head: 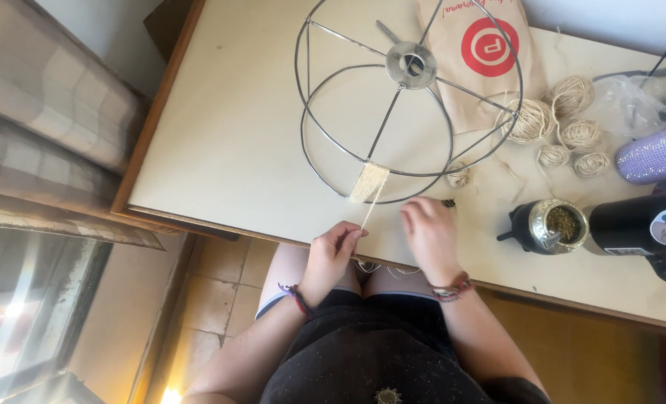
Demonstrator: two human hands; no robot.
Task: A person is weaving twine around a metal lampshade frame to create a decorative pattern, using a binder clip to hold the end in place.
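A round wire lampshade frame [410,66] lies on the pale table [236,135]. A short stretch of its lower ring is wrapped in pale twine [369,182]. From that wrap a single strand runs down to my left hand [331,253], which pinches it at the table's front edge. My right hand [430,233] rests palm down on the table just right of the strand, fingers close to the lower ring and a small dark object. Both wrists wear woven bracelets.
Several small balls of twine [569,135] lie right of the frame, beside a brown paper bag [477,56] with a red circle. A metal cup of dried herb [550,224], a black flask [636,224], a sparkly purple cylinder [658,153] and clear plastic sit at right.
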